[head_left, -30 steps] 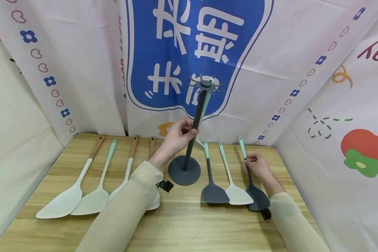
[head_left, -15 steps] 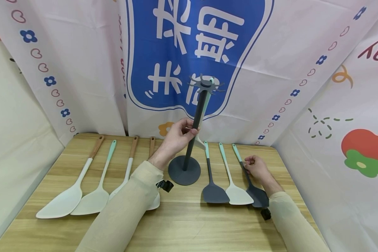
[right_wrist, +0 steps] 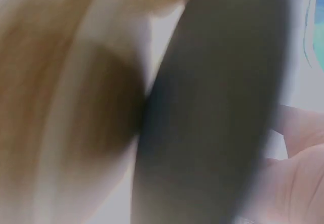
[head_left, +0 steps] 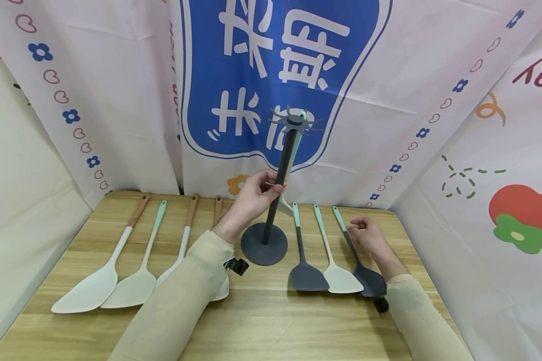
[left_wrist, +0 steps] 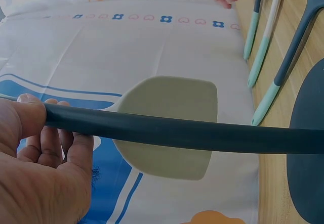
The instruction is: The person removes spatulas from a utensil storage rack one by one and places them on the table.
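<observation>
My left hand (head_left: 255, 195) grips the dark post of an upright utensil stand (head_left: 283, 173), thumb on one side and fingers on the other. The stand has a round base and a ring of hooks on top. A pale green turner (left_wrist: 167, 133) hangs behind the post. My right hand (head_left: 368, 235) hovers just right of a dark grey turner (head_left: 352, 250) with a mint handle, fingers loosely bent and apart from it. In the right wrist view a blurred dark shape, apparently that turner's blade (right_wrist: 207, 107), hides much of the scene.
A white turner (head_left: 336, 271) and another dark grey turner (head_left: 304, 265) lie left of the right hand. Several pale utensils, such as a white spatula (head_left: 95, 286), lie on the left, partly under the left sleeve. A printed cloth (head_left: 131, 100) rises behind the wooden table (head_left: 271, 321).
The right hand has slid the dark grey turner's handle leftward on the table, let it go, and drawn slightly away. The left hand and stand stay still.
</observation>
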A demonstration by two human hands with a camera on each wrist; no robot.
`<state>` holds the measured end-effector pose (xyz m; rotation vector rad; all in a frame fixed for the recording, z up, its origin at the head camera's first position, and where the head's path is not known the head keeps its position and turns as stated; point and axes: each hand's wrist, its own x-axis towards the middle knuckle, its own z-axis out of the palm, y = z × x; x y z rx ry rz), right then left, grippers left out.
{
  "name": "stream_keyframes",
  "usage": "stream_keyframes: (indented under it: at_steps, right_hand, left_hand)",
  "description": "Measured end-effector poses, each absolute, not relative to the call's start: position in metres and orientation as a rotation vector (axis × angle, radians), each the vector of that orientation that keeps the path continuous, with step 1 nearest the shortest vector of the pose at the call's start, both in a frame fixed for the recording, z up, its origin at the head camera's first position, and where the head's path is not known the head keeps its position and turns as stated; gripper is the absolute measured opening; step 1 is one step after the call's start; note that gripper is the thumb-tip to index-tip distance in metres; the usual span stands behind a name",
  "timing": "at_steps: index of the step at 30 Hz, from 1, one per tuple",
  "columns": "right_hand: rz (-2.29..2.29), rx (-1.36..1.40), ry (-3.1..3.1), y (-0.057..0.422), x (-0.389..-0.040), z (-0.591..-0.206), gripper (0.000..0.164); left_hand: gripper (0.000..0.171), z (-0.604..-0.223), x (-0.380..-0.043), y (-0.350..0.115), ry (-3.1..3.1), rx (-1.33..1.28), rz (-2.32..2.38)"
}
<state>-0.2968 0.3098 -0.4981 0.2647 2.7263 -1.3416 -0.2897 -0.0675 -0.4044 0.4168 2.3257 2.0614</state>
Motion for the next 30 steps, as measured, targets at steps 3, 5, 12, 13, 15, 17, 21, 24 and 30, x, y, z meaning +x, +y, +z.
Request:
stream_keyframes:
  at_steps: [3,5,12,13,15,17,21,24,30]
  right_hand:
    - [-1.388,0.247,2.708,0.305,-0.296,-0.489,0.048]
    - [-1.405,0.226,2.71,0.302,-0.295,-0.483,0.05]
    - [-1.515,0.128,2.722,0.288,-0.291,-0.464,0.045]
    - [-1.532,0.12,2.721,0.286,-0.291,-0.461,0.045]
    - [-1.565,0.099,2.721,0.283,-0.29,-0.455,0.044]
    - [-1.591,0.085,2.723,0.279,-0.289,-0.449,0.044]
    - [-1.613,0.06,2.732,0.27,-0.287,-0.437,0.045]
    - [-1.633,0.048,2.724,0.263,-0.285,-0.429,0.047]
    - [-1.71,0.005,2.699,0.248,-0.282,-0.411,0.044]
  left_hand:
    - [0.016,-0.405,-0.29,-0.067,2.336,0.419,2.053]
    - [0.016,-0.405,-0.29,-0.067,2.344,0.419,2.047]
    - [0.016,-0.404,-0.289,-0.068,2.377,0.416,2.034]
    - [0.015,-0.404,-0.289,-0.068,2.38,0.417,2.033]
    - [0.015,-0.405,-0.29,-0.068,2.381,0.418,2.033]
    - [0.015,-0.405,-0.29,-0.068,2.382,0.417,2.032]
    - [0.015,-0.405,-0.29,-0.068,2.381,0.417,2.031]
    - [0.015,-0.404,-0.289,-0.067,2.382,0.423,2.034]
    - [0.015,-0.403,-0.289,-0.067,2.379,0.426,2.038]
